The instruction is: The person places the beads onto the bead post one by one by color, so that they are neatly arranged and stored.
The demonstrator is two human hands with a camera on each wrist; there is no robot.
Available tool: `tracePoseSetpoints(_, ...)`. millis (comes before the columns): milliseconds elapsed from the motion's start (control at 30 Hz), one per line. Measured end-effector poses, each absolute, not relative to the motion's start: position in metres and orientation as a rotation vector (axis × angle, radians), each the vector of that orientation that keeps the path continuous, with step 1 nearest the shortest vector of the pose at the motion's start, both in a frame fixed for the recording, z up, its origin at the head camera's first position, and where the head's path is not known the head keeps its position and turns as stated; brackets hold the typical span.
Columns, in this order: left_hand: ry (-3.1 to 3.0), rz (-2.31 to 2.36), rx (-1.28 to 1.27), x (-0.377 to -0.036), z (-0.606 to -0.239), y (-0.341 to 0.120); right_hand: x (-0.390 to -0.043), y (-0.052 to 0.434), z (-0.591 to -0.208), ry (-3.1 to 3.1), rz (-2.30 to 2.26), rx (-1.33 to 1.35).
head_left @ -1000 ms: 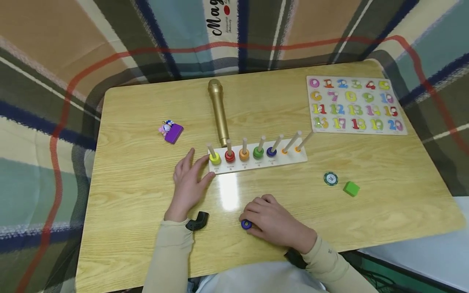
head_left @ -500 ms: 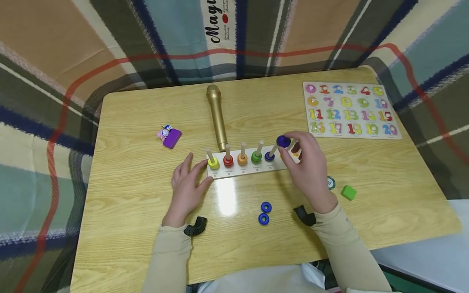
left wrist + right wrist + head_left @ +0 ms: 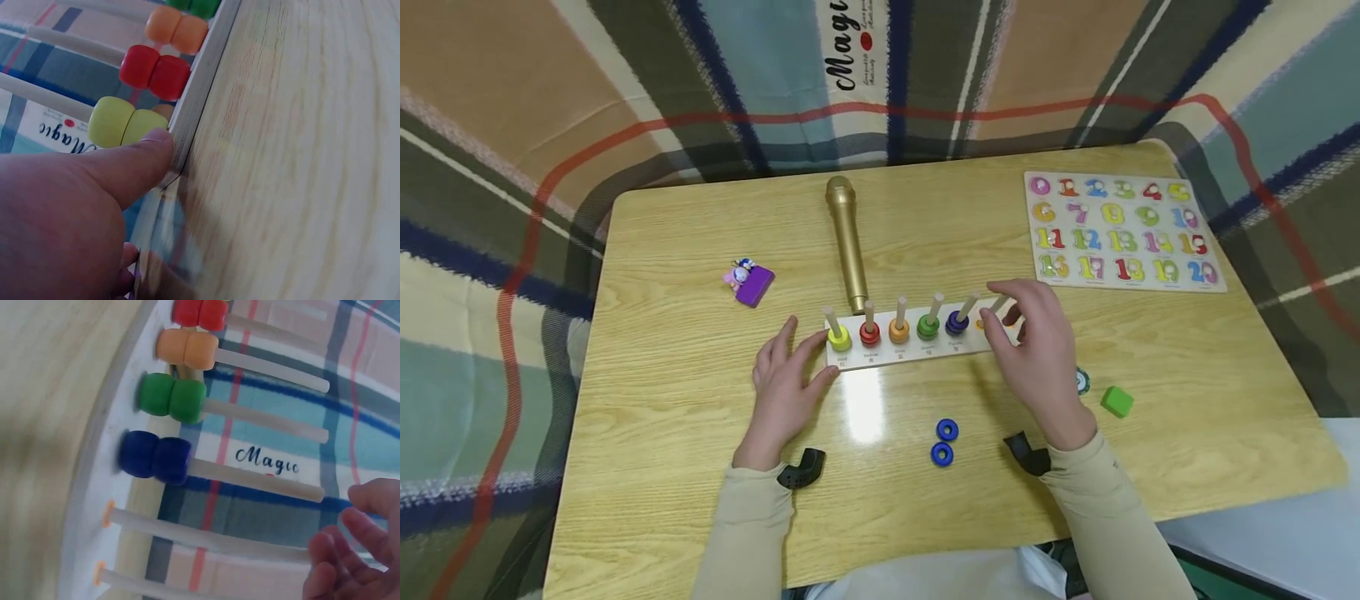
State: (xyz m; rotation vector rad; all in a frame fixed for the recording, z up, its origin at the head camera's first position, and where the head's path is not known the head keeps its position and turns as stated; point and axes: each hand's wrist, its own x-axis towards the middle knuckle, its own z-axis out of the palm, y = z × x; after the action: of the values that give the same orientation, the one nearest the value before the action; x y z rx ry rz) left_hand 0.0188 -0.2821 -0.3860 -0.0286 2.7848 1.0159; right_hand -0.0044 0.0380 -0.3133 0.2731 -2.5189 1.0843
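A white peg board (image 3: 917, 352) stands mid-table with yellow (image 3: 838, 337), red, orange, green and dark purple rings (image 3: 957, 322) on its pegs. Its two right pegs are bare. My left hand (image 3: 805, 358) lies flat on the table, its thumb (image 3: 140, 156) touching the board's left end beside the yellow rings (image 3: 128, 122). My right hand (image 3: 1000, 321) hovers with relaxed fingers (image 3: 350, 550) over the bare pegs (image 3: 206, 534), holding nothing, just right of the two stacked purple rings (image 3: 154, 456). Two blue rings (image 3: 944, 442) lie on the table between my wrists.
A gold microphone (image 3: 847, 242) lies behind the board. A number puzzle (image 3: 1123, 232) sits at the back right. A green cube (image 3: 1117, 401) and a round chip (image 3: 1081, 381) lie right of my right hand. A small purple toy (image 3: 749, 279) is at the left.
My right hand lifted a dark purple ring from the table's front, carried it to the purple peg and let go; the ring now sits low on that peg. The left hand stayed put.
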Motion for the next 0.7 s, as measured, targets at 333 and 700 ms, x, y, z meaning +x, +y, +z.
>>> tracePoseSetpoints(333, 2.797, 0.997, -0.021, 0.018, -0.386, -0.281, 0.043, 0.049, -0.357, -3.064, 0.924, 1.181)
tracePoseSetpoints(700, 2.805, 1.005, -0.022, 0.019, -0.386, -0.279, 0.045, 0.067, -0.354, -2.97, 1.034, 0.521)
